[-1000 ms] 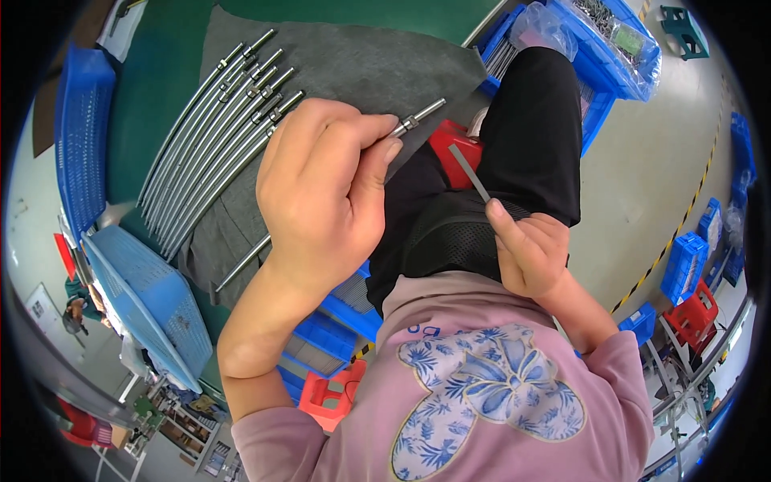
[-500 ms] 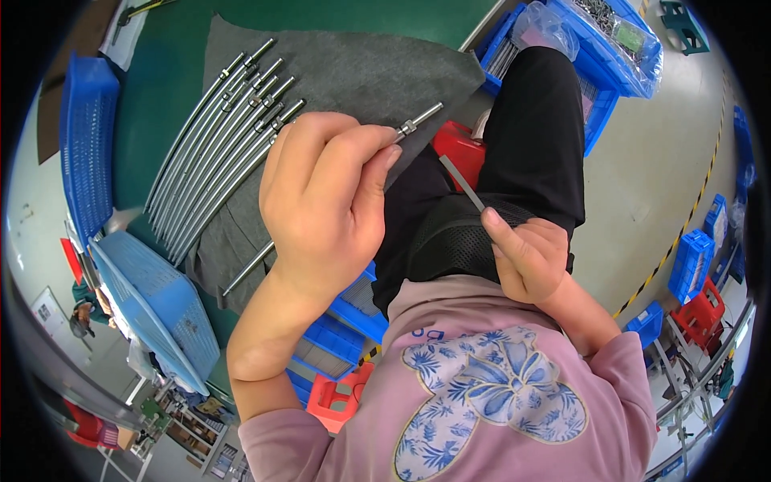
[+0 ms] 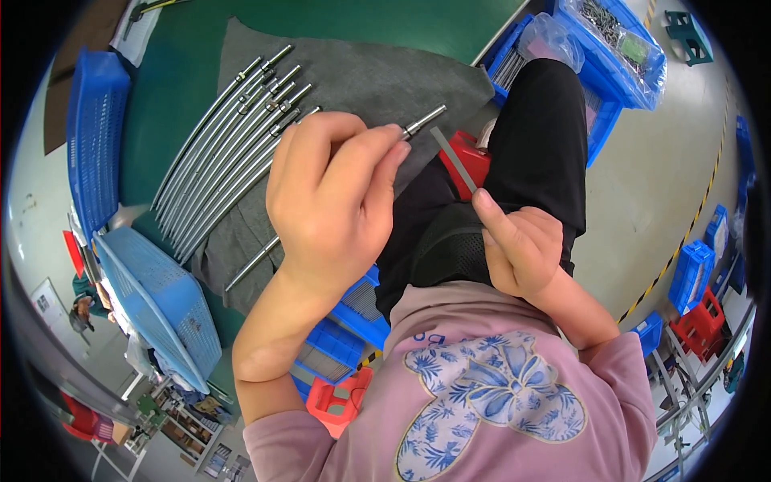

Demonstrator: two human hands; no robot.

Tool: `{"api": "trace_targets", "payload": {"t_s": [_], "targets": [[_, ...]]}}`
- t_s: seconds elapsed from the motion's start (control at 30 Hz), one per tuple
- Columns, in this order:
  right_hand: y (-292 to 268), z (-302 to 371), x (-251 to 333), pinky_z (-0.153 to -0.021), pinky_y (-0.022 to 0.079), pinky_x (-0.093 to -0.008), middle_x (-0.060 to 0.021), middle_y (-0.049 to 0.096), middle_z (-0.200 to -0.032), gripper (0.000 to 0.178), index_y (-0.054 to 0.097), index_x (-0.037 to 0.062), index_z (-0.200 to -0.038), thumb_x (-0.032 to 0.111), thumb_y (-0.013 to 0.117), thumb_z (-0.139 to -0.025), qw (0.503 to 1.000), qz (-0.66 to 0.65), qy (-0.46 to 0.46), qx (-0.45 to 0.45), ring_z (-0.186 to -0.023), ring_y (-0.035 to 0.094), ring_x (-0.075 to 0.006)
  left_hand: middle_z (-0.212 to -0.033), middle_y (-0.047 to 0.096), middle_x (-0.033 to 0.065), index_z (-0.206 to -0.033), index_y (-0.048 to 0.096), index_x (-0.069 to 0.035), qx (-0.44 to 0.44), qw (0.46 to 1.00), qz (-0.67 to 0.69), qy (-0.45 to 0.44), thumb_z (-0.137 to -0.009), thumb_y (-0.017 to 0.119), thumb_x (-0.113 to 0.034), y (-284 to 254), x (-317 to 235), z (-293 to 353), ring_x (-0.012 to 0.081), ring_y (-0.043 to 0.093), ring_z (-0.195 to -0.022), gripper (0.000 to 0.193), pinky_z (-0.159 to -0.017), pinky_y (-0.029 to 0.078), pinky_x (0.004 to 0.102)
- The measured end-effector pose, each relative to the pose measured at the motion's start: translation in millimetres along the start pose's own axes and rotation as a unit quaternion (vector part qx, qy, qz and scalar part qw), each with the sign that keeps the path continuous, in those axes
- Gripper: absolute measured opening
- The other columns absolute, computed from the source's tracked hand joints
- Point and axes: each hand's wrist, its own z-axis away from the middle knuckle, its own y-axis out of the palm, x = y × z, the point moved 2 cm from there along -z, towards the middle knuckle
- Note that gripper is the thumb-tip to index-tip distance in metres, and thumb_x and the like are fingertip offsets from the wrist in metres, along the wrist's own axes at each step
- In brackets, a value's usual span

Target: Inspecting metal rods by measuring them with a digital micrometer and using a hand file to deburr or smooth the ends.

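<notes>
Both hands are closed, the left hand (image 3: 337,201) gripping a rod (image 3: 423,123) and the right hand (image 3: 518,249) a file (image 3: 455,161), which could slip and nick the fingers.

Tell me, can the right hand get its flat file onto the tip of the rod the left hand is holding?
Probably yes. The right hand holds the flat file angled up toward the rod tip jutting past the left hand; only open air shows between them.
</notes>
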Motion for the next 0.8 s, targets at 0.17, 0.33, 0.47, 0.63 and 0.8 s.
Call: {"api": "trace_targets", "payload": {"t_s": [0.17,0.33,0.47,0.63,0.8], "targets": [[-4,-7,1,-0.039,0.031,-0.0257,-0.0034,0.043,-0.05,0.044,0.054,-0.0081,-0.106,-0.007,0.055,-0.063,0.997,0.006,-0.005,0.076,-0.038,0.04,-0.0155,-0.068,0.05,0.0058,-0.075,0.06,-0.003,-0.002,1.0,0.017,-0.026,-0.062,0.068,-0.001,0,4,-1,0.0205,0.046,-0.056,0.016,-0.049,0.037,0.0291],[-2,-13,1,-0.039,0.031,-0.0255,-0.003,0.042,-0.049,0.044,0.056,-0.0071,-0.105,-0.007,0.054,-0.061,0.996,0.017,-0.004,0.085,-0.037,0.039,-0.0153,-0.068,0.051,0.0056,-0.073,0.059,-0.003,0.004,0.998,0.035,-0.048,-0.062,0.068,0.0,0,5,-2,0.0206,0.048,-0.057,0.015,-0.049,0.038,0.0295],[1,-17,4,-0.035,0.025,-0.0254,0.0002,0.027,-0.045,0.055,0.061,0.004,-0.104,-0.003,0.055,-0.051,0.996,0.082,0.006,0.043,-0.034,0.03,-0.0124,-0.068,0.052,0.006,-0.073,0.058,-0.002,0.0,0.997,0.054,-0.053,-0.061,0.068,0.0,1,5,-2,0.0211,0.049,-0.058,0.015,-0.049,0.038,0.0296],[6,-54,6,-0.038,0.028,-0.0265,-0.0016,0.034,-0.046,0.048,0.058,-0.0022,-0.105,-0.007,0.052,-0.057,0.99,0.097,-0.005,0.103,-0.036,0.035,-0.0144,-0.069,0.051,0.0066,-0.072,0.058,-0.002,-0.01,0.998,0.064,-0.026,-0.059,0.067,0.002,3,6,-3,0.0219,0.048,-0.058,0.016,-0.049,0.038,0.0303],[-13,-45,17,-0.038,0.028,-0.0258,-0.001,0.035,-0.046,0.052,0.061,0.0007,-0.104,-0.006,0.054,-0.053,0.979,0.14,0.017,0.148,-0.036,0.035,-0.0141,-0.068,0.052,0.0066,-0.071,0.058,-0.002,-0.015,0.997,0.065,-0.033,-0.059,0.067,0.003,2,4,-3,0.0219,0.048,-0.058,0.016,-0.049,0.038,0.0302]]}}
